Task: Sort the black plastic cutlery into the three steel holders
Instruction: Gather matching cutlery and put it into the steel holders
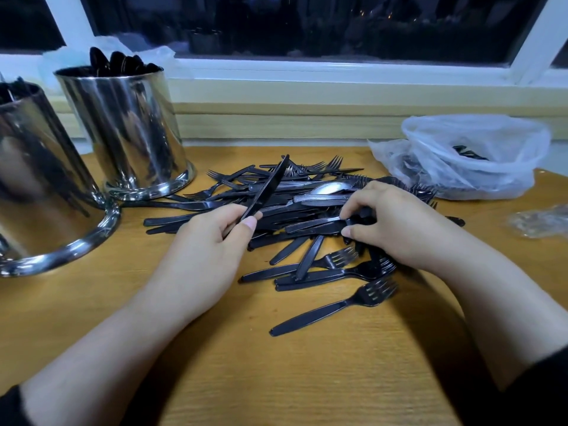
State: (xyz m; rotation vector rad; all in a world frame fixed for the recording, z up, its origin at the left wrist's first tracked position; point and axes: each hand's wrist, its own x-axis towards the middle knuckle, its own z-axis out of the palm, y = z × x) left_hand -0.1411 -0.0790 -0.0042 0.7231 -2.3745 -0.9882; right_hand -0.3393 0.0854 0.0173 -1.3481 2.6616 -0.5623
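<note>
A heap of black plastic cutlery [295,204], mostly forks and knives, lies in the middle of the wooden table [276,379]. My left hand [212,241] grips a black knife [267,187] by its handle, blade pointing up and away over the heap. My right hand [396,222] pinches the end of another black knife [313,226] that lies in the heap. Two steel holders stand at the left: the farther holder [129,133] has black spoons sticking out, the nearer holder [40,186] is cut off by the frame edge. A single fork [335,305] lies nearest me.
A crumpled clear plastic bag [467,155] with a little black cutlery inside sits at the back right. A small clear wrapper [541,221] lies at the right edge. A window sill and dark window run along the back.
</note>
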